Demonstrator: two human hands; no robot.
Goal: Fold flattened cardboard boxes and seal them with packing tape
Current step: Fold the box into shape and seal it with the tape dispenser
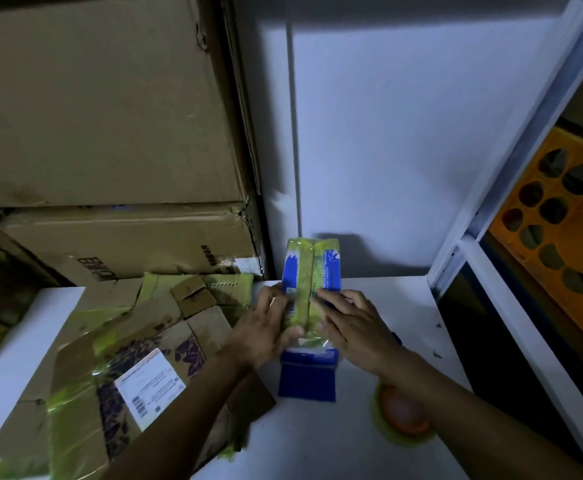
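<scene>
Left grip (265, 323) and right grip (350, 322): fingers flat, pressing either side of the taped seam on blue box (330, 275). I see it mid-desk (317, 445), toward the back edge. Tape roll (404, 420) near right edge, flattened cardboard (127, 358) left.

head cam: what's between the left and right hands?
The top of the blue box, where a yellow-green tape strip runs along the centre seam. The left hand and right hand press on either side. Head view.
</scene>
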